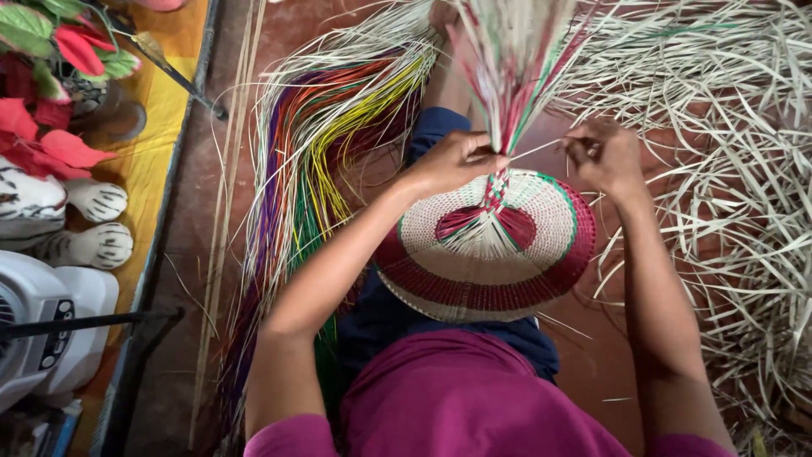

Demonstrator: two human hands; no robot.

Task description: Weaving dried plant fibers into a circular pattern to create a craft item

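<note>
My left hand (457, 161) pinches the gathered strips (507, 76) just above the round woven piece (491, 250) lying under both hands. My right hand (605, 156) is closed on one thin pale strand (537, 150) stretched between the hands. Coloured strips (313, 144) fan out left of my left hand.

Reddish-brown floor (194, 211); yellow mat (161, 152) along left; even light.

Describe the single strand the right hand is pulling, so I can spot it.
Start at the round woven piece in the lap. Above it, the right hand pinches one pale strand running sideways to the left hand. Unlike the upright bundled strands, it lies horizontal, alone.
</note>
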